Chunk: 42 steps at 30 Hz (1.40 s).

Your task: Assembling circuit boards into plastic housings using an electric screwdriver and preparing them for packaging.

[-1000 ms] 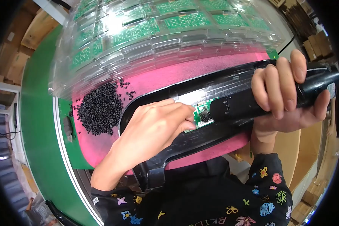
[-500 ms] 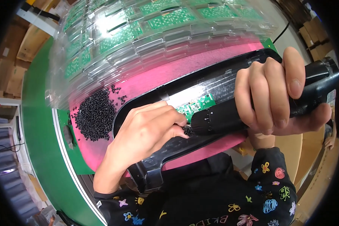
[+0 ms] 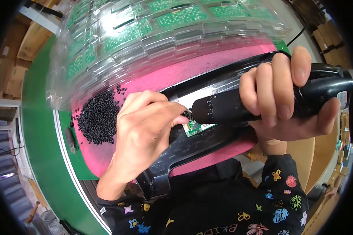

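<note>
My right hand (image 3: 276, 96) is wrapped around a black electric screwdriver (image 3: 223, 106), which lies nearly level with its nose to the left. At that nose my left hand (image 3: 141, 125) pinches a few small black screws (image 3: 188, 114) between thumb and forefinger. The screwdriver's bit is mostly hidden by these fingers. Below it, a green circuit board (image 3: 193, 130) rests inside a long black plastic housing (image 3: 204, 147), partly covered by the screwdriver. To the left of my left hand lies a heap of small black screws (image 3: 97, 119).
A pink mat (image 3: 153, 80) lies under the housing on a green tabletop (image 3: 39, 105). Stacked clear plastic trays (image 3: 145, 43) with green circuit boards stand along the far side. Cardboard boxes (image 3: 327, 35) are at the far right. Part of another person shows at the lower left.
Both hands and the screwdriver's nose have moved slightly up and left, from the board's near edge to its far side. More of the board's near left corner now shows.
</note>
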{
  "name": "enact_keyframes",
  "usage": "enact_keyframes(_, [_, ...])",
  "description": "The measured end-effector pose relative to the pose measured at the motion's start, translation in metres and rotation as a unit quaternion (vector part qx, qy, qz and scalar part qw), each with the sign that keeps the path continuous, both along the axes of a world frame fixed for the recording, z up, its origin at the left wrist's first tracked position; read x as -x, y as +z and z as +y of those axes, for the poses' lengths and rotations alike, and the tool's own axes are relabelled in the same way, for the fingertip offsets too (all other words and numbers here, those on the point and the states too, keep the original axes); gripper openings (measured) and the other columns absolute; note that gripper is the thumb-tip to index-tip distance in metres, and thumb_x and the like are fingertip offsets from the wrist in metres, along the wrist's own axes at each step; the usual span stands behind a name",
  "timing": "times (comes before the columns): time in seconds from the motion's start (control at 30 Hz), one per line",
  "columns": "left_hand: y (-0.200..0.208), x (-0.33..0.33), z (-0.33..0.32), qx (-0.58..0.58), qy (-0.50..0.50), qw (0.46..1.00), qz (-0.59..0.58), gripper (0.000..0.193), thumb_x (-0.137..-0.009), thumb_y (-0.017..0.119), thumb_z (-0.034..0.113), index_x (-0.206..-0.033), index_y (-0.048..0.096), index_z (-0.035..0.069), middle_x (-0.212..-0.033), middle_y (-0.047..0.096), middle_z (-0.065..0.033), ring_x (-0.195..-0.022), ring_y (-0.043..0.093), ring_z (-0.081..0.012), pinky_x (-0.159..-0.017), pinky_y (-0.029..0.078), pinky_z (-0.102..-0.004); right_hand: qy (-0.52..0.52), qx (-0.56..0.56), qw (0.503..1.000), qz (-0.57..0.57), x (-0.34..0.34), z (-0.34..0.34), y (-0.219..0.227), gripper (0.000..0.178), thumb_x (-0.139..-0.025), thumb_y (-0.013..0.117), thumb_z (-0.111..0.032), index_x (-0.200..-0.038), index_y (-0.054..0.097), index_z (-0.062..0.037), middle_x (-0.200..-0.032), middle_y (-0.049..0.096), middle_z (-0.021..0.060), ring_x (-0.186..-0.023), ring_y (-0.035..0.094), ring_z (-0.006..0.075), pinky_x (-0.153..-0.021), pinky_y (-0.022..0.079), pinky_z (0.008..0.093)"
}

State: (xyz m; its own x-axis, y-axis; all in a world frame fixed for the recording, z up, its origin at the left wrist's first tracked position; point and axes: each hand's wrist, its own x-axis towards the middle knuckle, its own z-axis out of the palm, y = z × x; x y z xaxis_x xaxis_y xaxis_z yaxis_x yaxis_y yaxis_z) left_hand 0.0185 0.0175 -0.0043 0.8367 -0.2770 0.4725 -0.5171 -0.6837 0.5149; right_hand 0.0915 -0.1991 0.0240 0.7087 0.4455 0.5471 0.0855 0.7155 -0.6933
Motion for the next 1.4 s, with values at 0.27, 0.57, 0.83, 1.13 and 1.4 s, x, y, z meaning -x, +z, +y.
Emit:
enact_keyframes(0.27, [0.001, -0.003, 0.006, 0.109, 0.117, 0.986, 0.049, 0.005, -0.088, 0.065, 0.001, -0.090, 0.062, -0.002, -0.075, 0.061, -0.0137, -0.064, 0.060, -0.0300, -0.060, 0.048, -0.0354, -0.046, 0.050, 0.998, 0.013, 0.005, 0.016, -0.009, 0.052, -0.086, 0.060, -0.058, -0.099, 0.046, -0.0101, -0.066, 0.051, -0.0029, -0.050, 0.048, 0.0084, -0.051, 0.041, 0.0244])
enact_keyframes(0.57, [-0.009, -0.003, 0.009, 0.090, 0.070, 0.990, 0.085, 0.003, -0.087, 0.063, -0.001, -0.089, 0.063, -0.004, -0.072, 0.063, -0.0111, -0.061, 0.064, -0.0179, -0.058, 0.050, -0.0290, -0.061, 0.101, 0.993, 0.016, 0.016, 0.031, -0.006, 0.054, -0.087, 0.060, -0.058, -0.101, 0.046, -0.0084, -0.068, 0.052, -0.0012, -0.052, 0.048, 0.0095, -0.054, 0.041, 0.0255])
enact_keyframes(0.83, [-0.007, 0.003, 0.015, 0.081, 0.036, 0.990, 0.106, 0.010, -0.084, 0.063, 0.001, -0.093, 0.064, -0.004, -0.081, 0.063, -0.0211, -0.077, 0.062, -0.0394, -0.069, 0.049, -0.0439, -0.059, 0.253, 0.965, -0.032, 0.013, 0.056, 0.010, 0.060, -0.081, 0.071, -0.059, -0.094, 0.047, -0.0064, -0.065, 0.050, -0.0001, -0.053, 0.048, 0.0098, -0.052, 0.039, 0.0232])
enact_keyframes(1.13, [-0.007, 0.005, 0.019, 0.086, 0.015, 0.991, 0.101, 0.011, -0.083, 0.063, 0.001, -0.093, 0.065, -0.004, -0.082, 0.061, -0.0186, -0.078, 0.062, -0.0386, -0.069, 0.049, -0.0442, 0.016, 0.268, 0.963, -0.038, 0.006, 0.068, 0.011, 0.067, -0.076, 0.073, -0.064, -0.091, 0.049, -0.0031, -0.061, 0.048, -0.0010, -0.053, 0.047, 0.0085, -0.050, 0.037, 0.0214])
enact_keyframes(1.4, [-0.013, 0.004, 0.019, 0.075, -0.005, 0.990, 0.119, 0.012, -0.083, 0.064, 0.002, -0.094, 0.063, -0.004, -0.083, 0.061, -0.0192, -0.079, 0.062, -0.0398, -0.069, 0.049, -0.0453, -0.006, 0.208, 0.977, -0.037, 0.013, 0.060, 0.012, 0.060, -0.080, 0.071, -0.058, -0.093, 0.048, -0.0041, -0.061, 0.048, -0.0003, -0.049, 0.045, 0.0101, -0.048, 0.037, 0.0240])
